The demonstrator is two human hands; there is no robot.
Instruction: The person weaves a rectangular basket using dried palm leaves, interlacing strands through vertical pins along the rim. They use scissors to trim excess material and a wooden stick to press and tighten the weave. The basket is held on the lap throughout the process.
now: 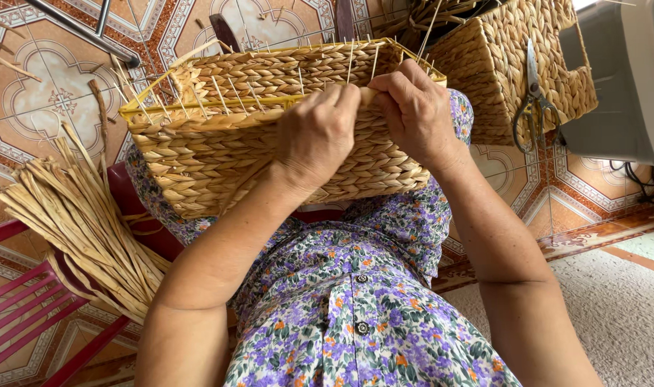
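Note:
A half-woven straw basket [212, 143] rests on my lap, with a yellow frame and thin upright stakes along its rim. My left hand [316, 136] grips the near rim, fingers curled over a straw strand. My right hand [413, 111] sits just right of it, fingers pinching the same strand at the rim. Both hands touch each other at the top edge.
A bundle of dried straw strands [83, 222] lies on a red chair [26, 308] at my left. A finished woven basket [513, 64] stands at the back right with scissors [533, 100] hanging on it. A grey box [621, 79] is far right. Patterned tile floor all around.

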